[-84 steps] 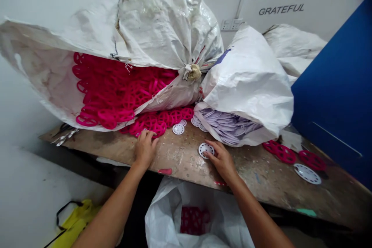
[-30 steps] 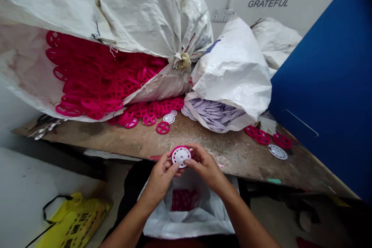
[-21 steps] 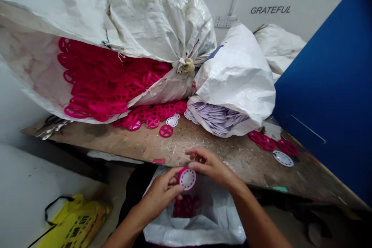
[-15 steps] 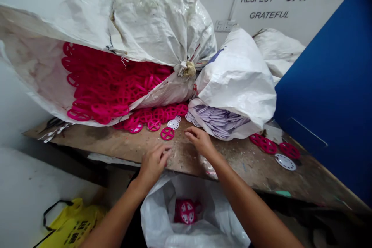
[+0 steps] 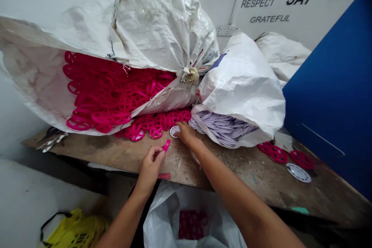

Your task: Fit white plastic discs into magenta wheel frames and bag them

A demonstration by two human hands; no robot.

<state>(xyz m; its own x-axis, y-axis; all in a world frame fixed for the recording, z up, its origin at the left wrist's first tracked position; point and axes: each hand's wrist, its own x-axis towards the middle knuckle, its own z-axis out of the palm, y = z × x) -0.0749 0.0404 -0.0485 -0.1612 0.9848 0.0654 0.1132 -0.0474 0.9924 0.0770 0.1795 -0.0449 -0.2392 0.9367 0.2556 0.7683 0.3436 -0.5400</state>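
My left hand (image 5: 151,161) pinches a pink plastic wheel (image 5: 166,145), seen nearly edge-on, just above the front of the worktable. At a white disc with small holes round its rim (image 5: 174,130), my right hand (image 5: 186,133) has thumb and fingers closed on the right edge; the disc still lies on the tabletop. Behind the hands, more pink spoked wheels (image 5: 156,132) spill from a big sack (image 5: 157,23). White discs (image 5: 225,126) fill the mouth of a second sack (image 5: 244,73) to the right.
An open white bag (image 5: 157,217) hangs below the table edge with pink pieces (image 5: 190,223) inside. A red strip-like object (image 5: 164,176) lies by my left wrist. On the right are loose pink wheels (image 5: 302,159), a white disc (image 5: 298,172) and a blue panel (image 5: 334,97).
My left hand has gone from holding nothing to pinching a pink wheel. My right hand has reached forward and left onto the white disc. The view has shifted slightly.
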